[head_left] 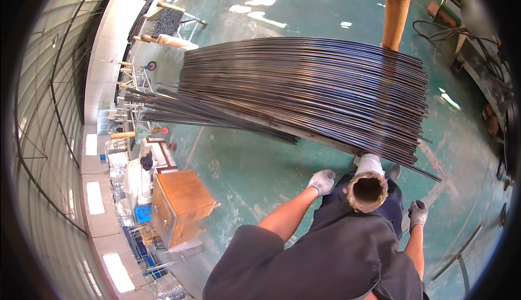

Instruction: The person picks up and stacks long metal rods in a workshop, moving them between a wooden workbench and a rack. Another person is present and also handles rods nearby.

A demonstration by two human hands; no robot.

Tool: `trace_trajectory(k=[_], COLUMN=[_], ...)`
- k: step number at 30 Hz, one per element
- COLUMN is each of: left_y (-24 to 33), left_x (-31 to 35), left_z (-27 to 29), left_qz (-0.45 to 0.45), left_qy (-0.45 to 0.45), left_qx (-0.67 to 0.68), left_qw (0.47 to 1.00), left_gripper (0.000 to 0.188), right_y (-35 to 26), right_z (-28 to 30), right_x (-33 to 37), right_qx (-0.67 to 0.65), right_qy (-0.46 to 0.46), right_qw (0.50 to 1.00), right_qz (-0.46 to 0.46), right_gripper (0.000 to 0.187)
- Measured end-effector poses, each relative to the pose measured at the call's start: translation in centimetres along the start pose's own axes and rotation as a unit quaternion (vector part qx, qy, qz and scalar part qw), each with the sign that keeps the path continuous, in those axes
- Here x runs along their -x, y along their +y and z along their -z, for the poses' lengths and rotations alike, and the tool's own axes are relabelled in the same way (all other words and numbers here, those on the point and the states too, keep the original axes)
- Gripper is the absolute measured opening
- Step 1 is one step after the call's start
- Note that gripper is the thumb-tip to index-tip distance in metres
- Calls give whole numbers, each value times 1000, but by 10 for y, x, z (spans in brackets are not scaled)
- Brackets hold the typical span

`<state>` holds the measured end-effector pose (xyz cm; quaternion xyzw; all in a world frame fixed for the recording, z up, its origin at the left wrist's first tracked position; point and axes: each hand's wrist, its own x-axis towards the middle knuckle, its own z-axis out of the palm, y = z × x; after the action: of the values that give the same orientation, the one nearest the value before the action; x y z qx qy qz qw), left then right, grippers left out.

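Note:
My left hand (322, 182), in a pale knitted work glove, hangs beside my left thigh with its fingers curled and nothing visible in it. On the other side, my right hand (418, 214) is low beside my body in a grey glove with dark patches, its fingers folded in and apparently holding nothing. Just ahead lies a wide layer of long dark metal rods (304, 83), side by side; both hands are apart from it. Between my hands, close to my body, stands an upright hollow tube (368, 191) with a rough rim and a whitish lower part.
A second upright tube (396, 18) rises on the far side of the rods. Loose rods (217, 113) stick out askew at the left. A wooden cabinet (182, 205) stands left of me on the green floor (244, 170). Machinery with black cables (448, 31) lines the right.

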<state>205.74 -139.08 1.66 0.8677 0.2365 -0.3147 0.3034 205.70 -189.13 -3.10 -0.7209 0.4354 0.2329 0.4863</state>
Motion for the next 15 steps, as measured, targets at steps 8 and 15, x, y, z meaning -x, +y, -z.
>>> trace_trajectory(k=[8,15], left_y=[8,42], left_x=[17,77], left_z=[-52,-68], left_qz=[10,30], left_qy=[-33,3], left_qx=[232,292], left_qw=[972,956], left_gripper=[40,53], right_y=[-34,-122], right_z=[15,45], right_x=[-63,-63], right_qx=[117,239], right_qy=[-74,-53], right_qw=[982,952], right_qz=[126,184], right_gripper=[43,41])
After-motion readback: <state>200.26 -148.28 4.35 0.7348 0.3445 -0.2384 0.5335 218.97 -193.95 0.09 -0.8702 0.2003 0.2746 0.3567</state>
